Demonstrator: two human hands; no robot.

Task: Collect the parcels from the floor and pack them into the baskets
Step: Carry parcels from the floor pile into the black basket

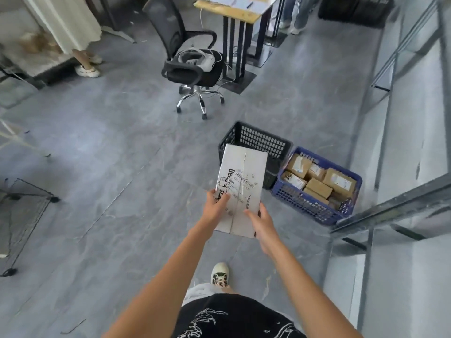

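Right now both hands hold a white box (pixel 240 189) out in front of the body, above the grey floor (pixel 109 154). The left hand (pixel 217 206) grips the near left edge, its thumb curled over the printed top. The right hand (pixel 262 223) clasps the near right corner, fingers bent round the side of the box. The box carries black lettering and a barcode label, and its far end overlaps the view of a black basket (pixel 256 140) standing on the floor. Just beside that basket, touching or nearly so, sits a blue basket (pixel 302 203) packed with brown parcels (pixel 339 181) bearing white labels. A metal shelf frame (pixel 390 211) runs along the right, close to the blue basket. Farther back stands a black office chair (pixel 192 67) with a white device on its seat, next to a desk (pixel 234 11). One shoe (pixel 219 274) shows below the arms.
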